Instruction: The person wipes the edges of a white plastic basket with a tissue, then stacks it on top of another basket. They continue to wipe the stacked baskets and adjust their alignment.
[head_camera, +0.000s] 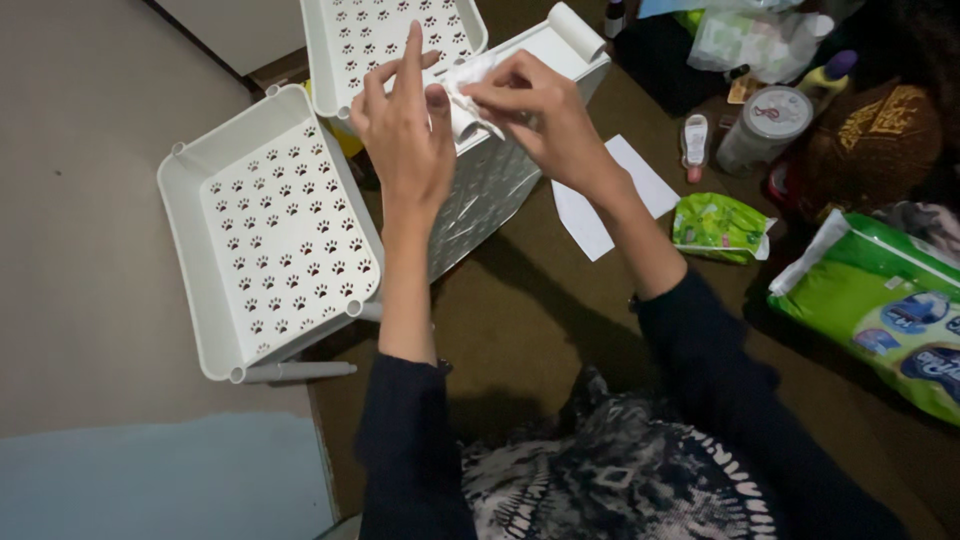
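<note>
Mid-assembly, by the look of it. Left hand (405, 125) and right hand (535, 110) both pinched shut on a small white crumpled piece (465, 95) (wrapper, tissue or tape, too small to tell), held just above the top of the white shelf rack (500, 175) lying on its side. Two paw-print trays (275, 235) already joined on grey poles (300, 371); bare pole ends jutting out at the near corner, so more apparently left to fit. White paper sheet (610, 200) flat on the brown floor beside the rack. Open room to the left, over the pale floor; crowded to the right, with a green wipes pack (720, 226), a large green package (880, 310) and a lidded can (768, 125) close by. Tray rims and pole tips near the forearms, easy to knock.
</note>
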